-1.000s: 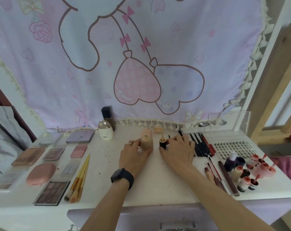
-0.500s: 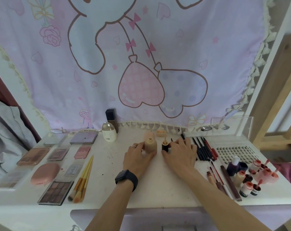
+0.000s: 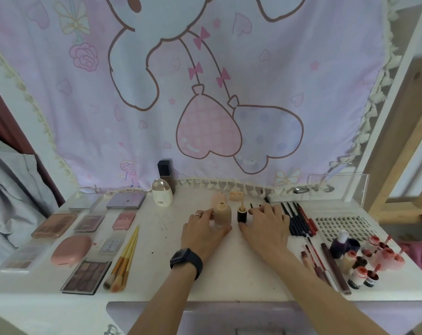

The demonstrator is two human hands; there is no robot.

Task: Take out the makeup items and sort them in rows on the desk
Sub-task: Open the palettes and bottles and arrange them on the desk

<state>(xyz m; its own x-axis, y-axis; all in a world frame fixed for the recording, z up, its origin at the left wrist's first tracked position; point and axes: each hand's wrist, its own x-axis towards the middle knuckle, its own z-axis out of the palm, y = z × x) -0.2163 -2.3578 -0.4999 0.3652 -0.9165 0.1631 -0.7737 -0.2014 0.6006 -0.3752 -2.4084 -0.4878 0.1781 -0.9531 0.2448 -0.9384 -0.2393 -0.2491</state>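
Your left hand (image 3: 205, 232) curls round the beige bottle (image 3: 221, 212), which stands upright at mid-desk (image 3: 161, 252). Your right hand (image 3: 265, 228) lies flat, fingers spread and relaxed, just beside the small black bottle (image 3: 242, 214). Whether it touches that bottle cannot be told.

Against left fingers (image 3: 205, 215), beige squat plastic bottle (image 3: 222, 215): matt, smooth; off right fingertips (image 3: 263, 209), black plastic vial (image 3: 242, 216): glossy; white desk top (image 3: 161, 228): scuffed, matt

Beige bottle (image 3: 222, 213), black vial (image 3: 242, 215), pink compact (image 3: 71, 250), perhaps lilac palette (image 3: 126, 200).
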